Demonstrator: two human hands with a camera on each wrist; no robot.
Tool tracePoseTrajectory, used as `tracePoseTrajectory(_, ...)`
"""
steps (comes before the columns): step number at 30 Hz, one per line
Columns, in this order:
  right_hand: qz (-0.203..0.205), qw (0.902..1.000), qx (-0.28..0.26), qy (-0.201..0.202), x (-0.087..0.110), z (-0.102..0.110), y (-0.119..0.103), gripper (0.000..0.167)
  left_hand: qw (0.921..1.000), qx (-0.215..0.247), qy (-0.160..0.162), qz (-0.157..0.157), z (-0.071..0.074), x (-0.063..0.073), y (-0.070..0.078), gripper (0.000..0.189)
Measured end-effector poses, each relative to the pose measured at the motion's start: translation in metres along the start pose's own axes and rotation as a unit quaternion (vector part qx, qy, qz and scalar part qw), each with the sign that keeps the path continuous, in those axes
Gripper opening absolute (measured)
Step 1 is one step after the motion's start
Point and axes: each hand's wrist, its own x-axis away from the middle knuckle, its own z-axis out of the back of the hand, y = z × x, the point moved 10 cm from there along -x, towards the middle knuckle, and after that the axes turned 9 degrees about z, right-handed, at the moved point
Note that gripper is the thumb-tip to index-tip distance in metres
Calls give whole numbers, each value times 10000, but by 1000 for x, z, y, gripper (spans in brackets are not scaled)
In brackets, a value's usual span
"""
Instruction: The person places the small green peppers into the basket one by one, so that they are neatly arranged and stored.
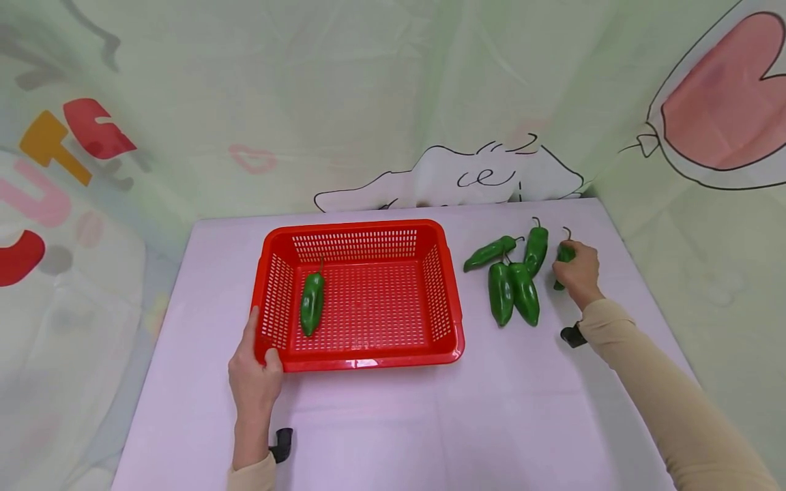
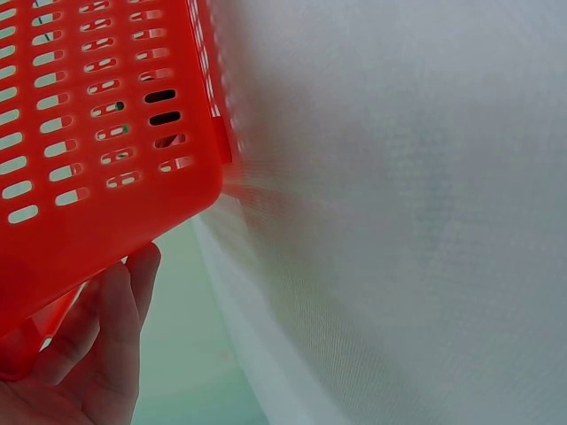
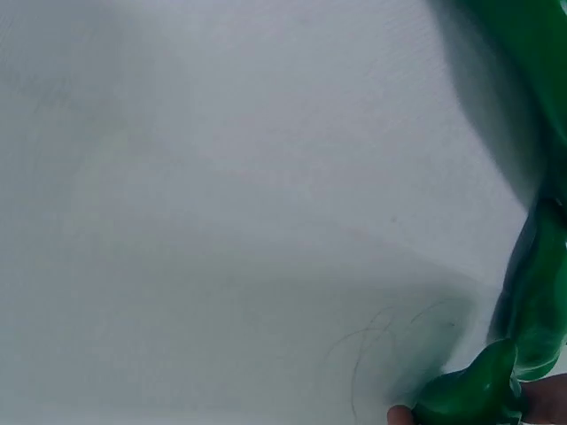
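A red plastic basket with slotted walls stands on the table. Inside it, toward the left, lies one green chili pepper. My left hand grips the basket's near left corner, thumb over the rim; the left wrist view shows the fingers under the red rim. At the table's right side my right hand pinches another green pepper, its stem pointing away and much of its body covered by the hand. In the right wrist view that pepper's tip shows between thumb and finger.
Several more green peppers lie between basket and right hand: one slanted, one upright in view behind, two side by side in front. A printed curtain hangs behind the pale table.
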Motion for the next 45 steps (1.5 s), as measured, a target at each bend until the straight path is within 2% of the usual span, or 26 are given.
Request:
tracePoseTrajectory(9, -415, 9990, -35, -177, 3, 6, 10, 70, 10000, 19, 1, -33, 1, 0, 2, 73)
tracePoseTrajectory(15, -524, 9982, -59, -280, 5, 8, 11, 69, 10000, 22, -28, -3, 2, 1, 4, 73)
tracePoseTrajectory(21, -479, 9980, -366, -212, 6, 9, 2, 69, 10000, -8, -64, 41, 2, 0, 4, 73)
tracePoseTrajectory(30, -322, 9934, -1083, -207, 10, 6, -46, 74, 10000, 66, 30, 49, 5, -2, 3, 71)
tracePoseTrajectory(37, -340, 9802, -1938, -225, 22, -3, -86, 70, 9999, 72, 43, 60, 5, -1, 1, 69)
tracePoseTrajectory(45, 19, 9684, -2467, -378, 34, -15, -136, 68, 10000, 79, -32, 51, 1, 0, 2, 69)
